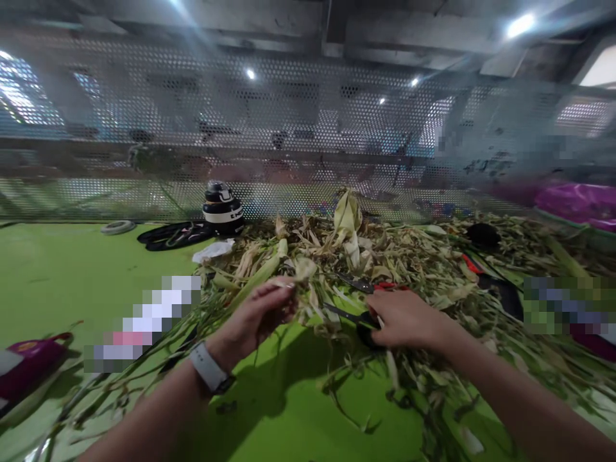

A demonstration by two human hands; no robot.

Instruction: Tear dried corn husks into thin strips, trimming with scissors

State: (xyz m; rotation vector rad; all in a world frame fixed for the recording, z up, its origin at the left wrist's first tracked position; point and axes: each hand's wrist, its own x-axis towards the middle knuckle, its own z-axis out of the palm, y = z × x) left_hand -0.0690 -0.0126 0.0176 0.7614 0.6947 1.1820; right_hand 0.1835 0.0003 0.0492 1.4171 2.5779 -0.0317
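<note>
My left hand [269, 309], with a watch on its wrist, is closed in a pinch on a pale dried husk [305, 269]. The husk stands up from the fingertips, and its lower end is hard to make out. To the right, my right hand [411, 319] is wrapped round the handles of scissors [347, 313]. Black and red handle parts show beside the fingers. The dark blades point left toward my left hand and stand apart. Under and beyond both hands lies a heap of dried corn husks and leaves [394, 250]. One large folded husk [347, 218] stands upright in the heap.
A green table [289, 410] lies below. A black and white jar [223, 212], a black tray [173, 235], a tape ring [118, 227] and white paper [213, 250] are at back left. A perforated screen [298, 128] rises behind. Purple bags [580, 204] sit far right.
</note>
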